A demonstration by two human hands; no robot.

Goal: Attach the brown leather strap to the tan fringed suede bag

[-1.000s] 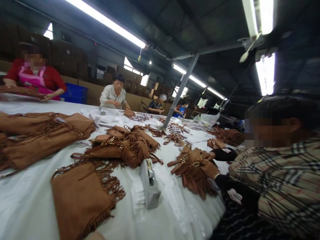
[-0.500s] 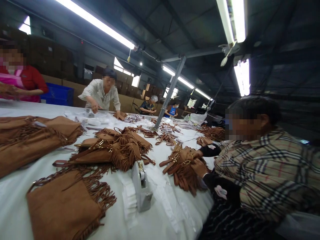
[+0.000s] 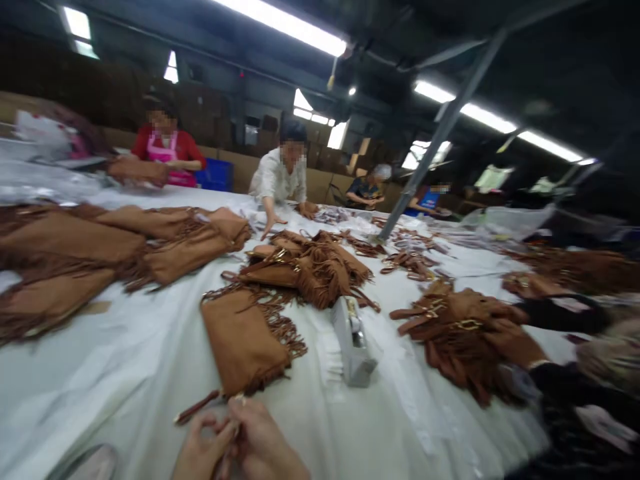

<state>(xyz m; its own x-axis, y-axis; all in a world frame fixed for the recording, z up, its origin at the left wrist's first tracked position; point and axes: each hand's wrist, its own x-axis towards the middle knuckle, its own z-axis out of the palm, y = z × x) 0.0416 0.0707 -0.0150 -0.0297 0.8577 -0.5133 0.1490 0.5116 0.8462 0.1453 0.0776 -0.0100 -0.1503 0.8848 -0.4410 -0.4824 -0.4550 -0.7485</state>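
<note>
At the bottom of the view, my left hand (image 3: 203,445) and my right hand (image 3: 263,437) meet with bent, pinching fingers. A small thing between them is too blurred to name. A short brown strap (image 3: 199,405) extends just beyond my left hand; whether it is held is unclear. Right above my hands lies a brown fringed bag (image 3: 245,340), flat on the white-covered table (image 3: 150,400). Farther on is a pile of fringed bags with gold clasps (image 3: 320,267). A grey tape dispenser (image 3: 354,347) stands to the right of the flat bag.
More brown bags (image 3: 65,247) lie at the left. On the right, a person's hands rest on a bag bundle (image 3: 460,327). A person in white (image 3: 280,173) reaches over the far side. A slanted metal post (image 3: 435,147) rises behind the pile.
The view has swung left and down, so the bags and dispenser sit farther right. Both my hands have come into view. The person in white now stretches a hand toward the central pile.
</note>
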